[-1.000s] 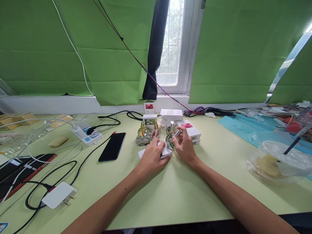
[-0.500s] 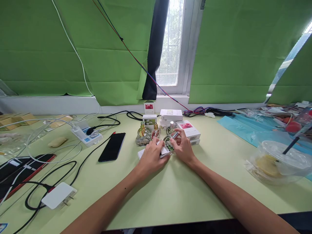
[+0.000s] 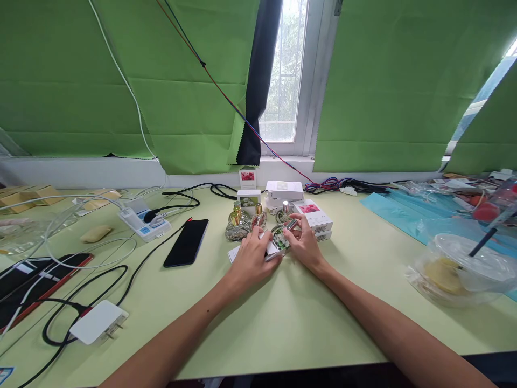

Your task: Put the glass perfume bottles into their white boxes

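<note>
Several green curtains [image 3: 404,81] hang on either side of a bright window [image 3: 283,86], and below them a pale table [image 3: 343,323] bears the rest. On its right lies a blue sheet [image 3: 399,210]; on its left a dark phone [image 3: 186,242] lies flat. Toward the middle, two stacked boxes [image 3: 315,213] sit just beyond the right hand [image 3: 304,241], and gold-capped bottles [image 3: 237,231] stand just beyond the left hand [image 3: 253,249].

At the front of this group, low over the table, are the white box [image 3: 272,251] and the held bottle [image 3: 279,238], side by side between the hands. The bottle leans, its round body toward the box and its silver cap [image 3: 291,225] pointing up and to the right. Whether glass and card touch cannot be told. To handle the pair well, the box would best be braced without squeezing its sides, and the bottle turned slowly by a light, sure grip, since smooth glass is likely to slip.

The person's left hand is closed over the box, palm down, fingers across its top and thumb along its near edge. The right hand is nearly closed too, thumb and bent fingers pinching the bottle about its cap end, with only the bottle's thickness between them. Its smaller fingers curl underneath, where their hold is hidden.
</note>
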`<action>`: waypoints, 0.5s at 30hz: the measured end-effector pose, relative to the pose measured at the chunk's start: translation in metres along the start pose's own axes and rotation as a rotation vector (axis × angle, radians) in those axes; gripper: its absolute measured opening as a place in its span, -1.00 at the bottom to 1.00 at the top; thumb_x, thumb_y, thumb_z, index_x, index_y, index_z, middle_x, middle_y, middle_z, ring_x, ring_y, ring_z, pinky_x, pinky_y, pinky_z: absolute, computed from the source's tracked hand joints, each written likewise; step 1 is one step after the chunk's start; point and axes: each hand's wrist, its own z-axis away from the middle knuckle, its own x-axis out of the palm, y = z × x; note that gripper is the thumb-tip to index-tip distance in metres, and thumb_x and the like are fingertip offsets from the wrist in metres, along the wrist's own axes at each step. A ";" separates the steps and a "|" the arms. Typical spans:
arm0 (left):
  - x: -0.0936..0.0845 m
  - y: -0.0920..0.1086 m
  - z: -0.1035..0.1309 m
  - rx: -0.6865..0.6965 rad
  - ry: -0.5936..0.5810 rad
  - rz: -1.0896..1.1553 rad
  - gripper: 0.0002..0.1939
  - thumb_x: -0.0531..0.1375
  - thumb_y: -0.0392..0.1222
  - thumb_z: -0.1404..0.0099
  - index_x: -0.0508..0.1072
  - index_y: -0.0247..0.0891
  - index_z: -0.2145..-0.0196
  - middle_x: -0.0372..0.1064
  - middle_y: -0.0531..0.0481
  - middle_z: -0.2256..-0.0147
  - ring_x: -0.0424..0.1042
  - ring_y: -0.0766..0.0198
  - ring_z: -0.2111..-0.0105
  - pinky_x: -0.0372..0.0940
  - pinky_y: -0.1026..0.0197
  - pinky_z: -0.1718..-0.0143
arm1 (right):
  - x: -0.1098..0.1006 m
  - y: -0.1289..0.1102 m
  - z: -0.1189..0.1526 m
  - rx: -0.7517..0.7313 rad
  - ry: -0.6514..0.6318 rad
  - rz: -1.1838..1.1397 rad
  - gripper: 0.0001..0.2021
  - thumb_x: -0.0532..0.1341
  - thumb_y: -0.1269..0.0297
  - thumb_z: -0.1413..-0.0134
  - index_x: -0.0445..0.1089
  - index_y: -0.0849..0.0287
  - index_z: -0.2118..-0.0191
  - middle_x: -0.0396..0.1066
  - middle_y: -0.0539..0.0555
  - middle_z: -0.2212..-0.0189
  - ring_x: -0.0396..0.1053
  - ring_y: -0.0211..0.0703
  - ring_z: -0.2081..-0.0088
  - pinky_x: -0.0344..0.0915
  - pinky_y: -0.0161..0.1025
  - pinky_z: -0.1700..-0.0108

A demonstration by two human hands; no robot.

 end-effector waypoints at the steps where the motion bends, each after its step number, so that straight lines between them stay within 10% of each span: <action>1: -0.001 0.000 0.000 -0.001 0.000 0.005 -0.79 0.25 -0.10 -0.30 0.37 -0.20 0.16 0.25 -0.16 0.07 0.37 -0.03 0.07 0.34 -0.03 0.07 | 0.000 0.000 0.000 0.001 -0.002 -0.006 -0.59 0.27 0.15 -0.10 0.21 0.08 -0.04 0.48 0.03 0.25 0.49 -0.17 0.43 0.43 -0.21 0.34; 15: 0.001 -0.005 -0.002 -0.028 0.019 0.071 -0.79 0.26 -0.07 -0.27 0.35 -0.17 0.20 0.22 -0.12 0.08 0.36 0.02 0.09 0.34 -0.04 0.03 | 0.003 0.006 -0.002 0.090 -0.015 -0.117 -0.54 0.28 0.10 -0.04 0.20 0.09 -0.03 0.44 0.05 0.19 0.41 -0.25 0.48 0.30 -0.32 0.53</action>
